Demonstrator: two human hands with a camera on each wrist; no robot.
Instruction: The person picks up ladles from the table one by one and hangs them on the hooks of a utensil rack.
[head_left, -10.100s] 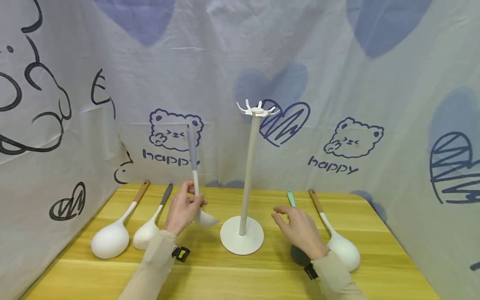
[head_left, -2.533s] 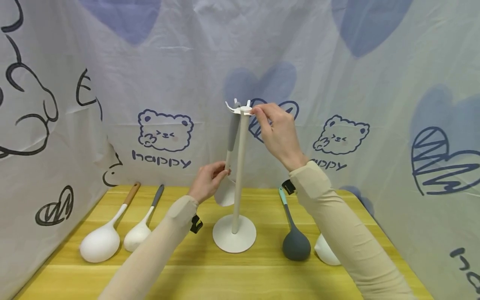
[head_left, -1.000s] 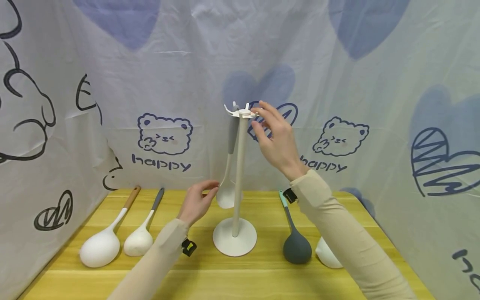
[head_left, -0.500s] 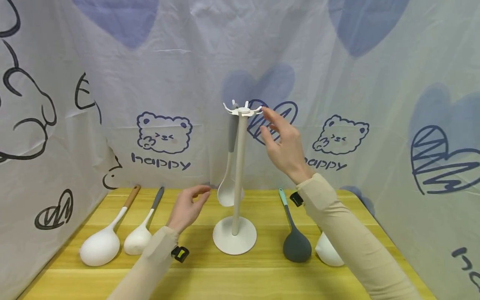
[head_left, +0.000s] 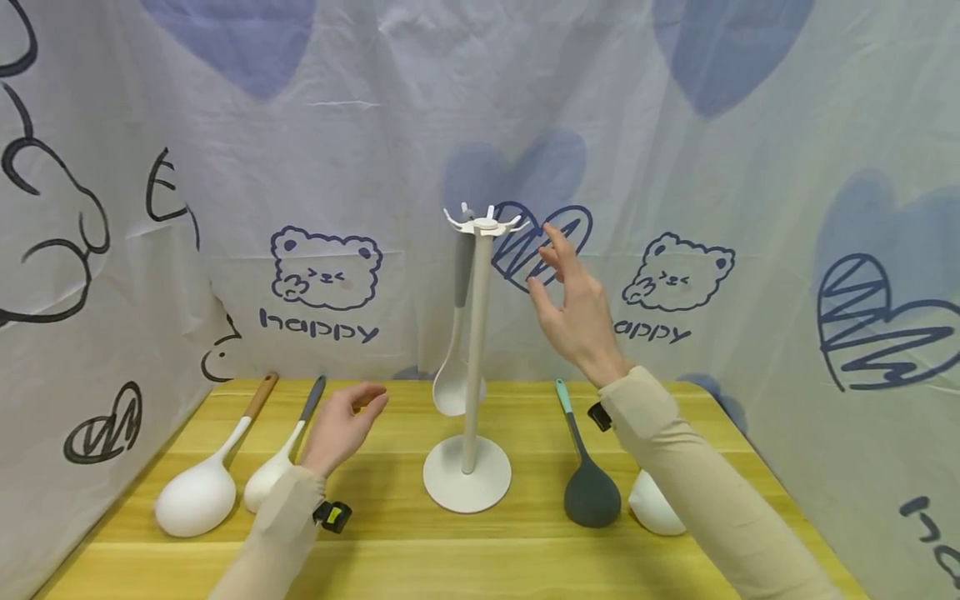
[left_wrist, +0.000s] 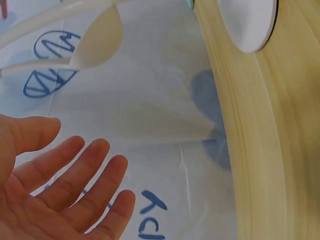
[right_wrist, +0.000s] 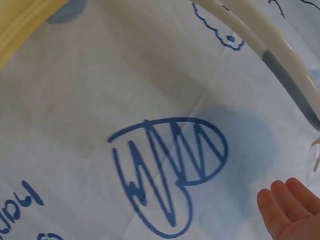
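Note:
A white ladle with a grey handle (head_left: pixel 462 275) hangs from the hooked top of a white utensil stand (head_left: pixel 476 358), its bowl beside the pole. Both hands are away from it. My left hand (head_left: pixel 341 425), fingers loosely bent and holding nothing, hovers over the table left of the stand, overlapping a white ladle with a dark grey handle (head_left: pixel 262 485). The left wrist view shows its palm, with the hanging ladle's bowl (left_wrist: pixel 100 42) farther off. My right hand (head_left: pixel 577 312) is raised right of the hooks, its fingers extended and apart from the stand.
Far left on the wooden table (head_left: pixel 420 567) lies a large white ladle with a brown handle (head_left: pixel 197 500). To the right lie a dark grey utensil with a mint handle tip (head_left: pixel 592 496) and a white-bowled one (head_left: pixel 654 504), partly behind my right sleeve. Printed cloth encloses the table.
Earlier my left hand held the grey-handled ladle and brought it to the stand, where it now hangs. The left hand released it and moved left; my right hand let go of the hooks and drew back right.

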